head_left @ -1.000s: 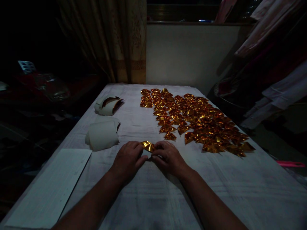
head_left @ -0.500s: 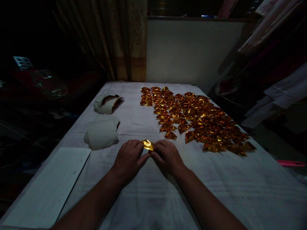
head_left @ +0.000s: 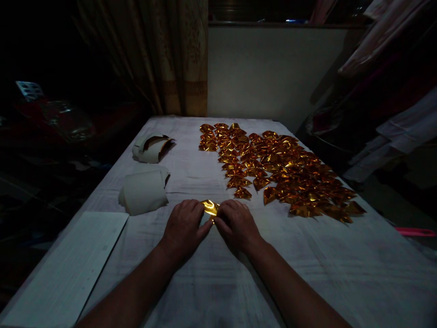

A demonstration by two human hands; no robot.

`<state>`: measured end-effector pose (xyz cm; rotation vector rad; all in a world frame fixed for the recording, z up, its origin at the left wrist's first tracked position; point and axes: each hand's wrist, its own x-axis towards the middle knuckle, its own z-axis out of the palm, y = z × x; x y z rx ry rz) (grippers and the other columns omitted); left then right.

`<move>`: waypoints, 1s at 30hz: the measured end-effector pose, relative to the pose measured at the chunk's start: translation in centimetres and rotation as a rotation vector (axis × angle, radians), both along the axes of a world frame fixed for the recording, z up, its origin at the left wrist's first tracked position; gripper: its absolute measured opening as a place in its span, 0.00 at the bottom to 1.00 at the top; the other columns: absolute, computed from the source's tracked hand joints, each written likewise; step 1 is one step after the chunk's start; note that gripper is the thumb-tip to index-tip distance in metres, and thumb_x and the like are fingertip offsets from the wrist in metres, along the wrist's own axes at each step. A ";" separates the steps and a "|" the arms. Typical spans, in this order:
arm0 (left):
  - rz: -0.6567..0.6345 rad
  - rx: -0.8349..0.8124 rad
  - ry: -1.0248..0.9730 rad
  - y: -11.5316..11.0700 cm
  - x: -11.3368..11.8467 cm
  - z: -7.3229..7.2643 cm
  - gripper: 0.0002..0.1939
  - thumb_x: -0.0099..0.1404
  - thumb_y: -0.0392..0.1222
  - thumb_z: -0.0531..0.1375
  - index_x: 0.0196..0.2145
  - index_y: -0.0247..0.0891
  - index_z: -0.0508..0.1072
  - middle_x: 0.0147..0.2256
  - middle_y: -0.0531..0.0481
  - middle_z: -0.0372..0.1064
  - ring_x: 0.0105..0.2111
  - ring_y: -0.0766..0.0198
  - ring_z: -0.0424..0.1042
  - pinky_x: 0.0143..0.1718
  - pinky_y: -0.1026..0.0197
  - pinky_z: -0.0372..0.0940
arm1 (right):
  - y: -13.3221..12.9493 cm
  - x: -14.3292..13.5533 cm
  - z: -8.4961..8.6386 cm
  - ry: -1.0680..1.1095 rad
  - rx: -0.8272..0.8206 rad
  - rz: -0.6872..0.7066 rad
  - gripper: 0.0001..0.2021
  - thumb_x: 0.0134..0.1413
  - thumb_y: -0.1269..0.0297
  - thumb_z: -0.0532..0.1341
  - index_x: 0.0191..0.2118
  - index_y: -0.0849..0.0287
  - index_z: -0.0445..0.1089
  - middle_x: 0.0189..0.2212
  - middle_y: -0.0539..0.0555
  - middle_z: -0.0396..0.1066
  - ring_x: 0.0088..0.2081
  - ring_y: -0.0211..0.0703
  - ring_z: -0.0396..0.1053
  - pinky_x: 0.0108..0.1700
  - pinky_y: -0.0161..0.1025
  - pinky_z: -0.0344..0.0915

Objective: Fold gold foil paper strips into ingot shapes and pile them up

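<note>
Near the middle of the cloth-covered table [head_left: 191, 282], a shiny gold foil piece [head_left: 210, 207] lies between my two hands. My left hand [head_left: 184, 225] grips its left end, fingers closed, thumb toward the centre. Its right end is pinched in my right hand [head_left: 237, 223], also closed. The fingers hide both ends of the foil. Beyond and to the right, many folded gold foil pieces [head_left: 273, 159] lie in rows, packed more tightly toward the right.
Curled pale sheets [head_left: 145, 191] sit at the left, with another curled piece [head_left: 155, 149] behind. A flat white board [head_left: 71, 269] lies at the near left edge. Hanging clothes [head_left: 403, 127] and a pink handle [head_left: 414, 232] are at the right.
Both hands keep their hold on the foil piece, with only slight finger movement. The view has shifted very slightly.
</note>
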<state>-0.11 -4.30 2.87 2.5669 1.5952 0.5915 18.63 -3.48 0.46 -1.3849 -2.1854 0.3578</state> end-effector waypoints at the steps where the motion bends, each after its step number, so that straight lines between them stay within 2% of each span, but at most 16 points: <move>1: 0.001 0.002 0.003 0.0 0.0 0.0 0.09 0.67 0.47 0.61 0.39 0.39 0.69 0.39 0.46 0.70 0.41 0.54 0.68 0.44 0.51 0.63 | 0.0 -0.1 0.0 -0.008 -0.004 -0.007 0.05 0.57 0.67 0.63 0.32 0.56 0.66 0.36 0.52 0.71 0.39 0.46 0.65 0.42 0.42 0.56; 8: -0.016 -0.014 -0.023 -0.1 -0.2 -0.1 0.10 0.68 0.48 0.59 0.39 0.40 0.69 0.39 0.47 0.70 0.41 0.55 0.67 0.45 0.51 0.63 | 0.1 -0.5 0.2 -0.022 -0.034 -0.057 0.05 0.56 0.67 0.63 0.33 0.55 0.65 0.35 0.51 0.69 0.39 0.45 0.64 0.42 0.42 0.55; 16: -0.043 -0.108 -0.080 0.0 -0.8 0.3 0.09 0.66 0.47 0.62 0.38 0.41 0.68 0.40 0.48 0.69 0.42 0.54 0.66 0.44 0.52 0.61 | 0.2 -0.1 0.1 0.034 -0.081 -0.022 0.06 0.57 0.70 0.62 0.33 0.55 0.64 0.35 0.51 0.69 0.40 0.45 0.64 0.43 0.41 0.55; 22: -0.037 -0.161 -0.096 0.1 -1.0 0.6 0.07 0.66 0.43 0.61 0.36 0.41 0.66 0.39 0.49 0.68 0.42 0.54 0.66 0.44 0.51 0.61 | 0.2 -0.4 0.3 0.018 -0.065 -0.037 0.07 0.56 0.65 0.65 0.33 0.55 0.65 0.35 0.51 0.69 0.40 0.45 0.64 0.43 0.42 0.55; 25: -0.036 -0.176 -0.116 0.1 -1.1 0.7 0.06 0.65 0.43 0.61 0.36 0.41 0.66 0.39 0.49 0.68 0.42 0.54 0.67 0.45 0.51 0.62 | 0.2 -0.4 0.1 0.021 -0.070 -0.040 0.07 0.55 0.67 0.65 0.33 0.55 0.64 0.35 0.51 0.68 0.39 0.45 0.64 0.43 0.42 0.56; 30: -0.070 -0.202 -0.176 0.2 -1.8 0.5 0.05 0.63 0.40 0.60 0.37 0.41 0.68 0.41 0.49 0.70 0.44 0.55 0.67 0.46 0.51 0.61 | 0.0 0.7 -0.6 0.228 0.006 0.033 0.06 0.54 0.72 0.62 0.35 0.54 0.65 0.40 0.53 0.69 0.43 0.45 0.66 0.45 0.41 0.60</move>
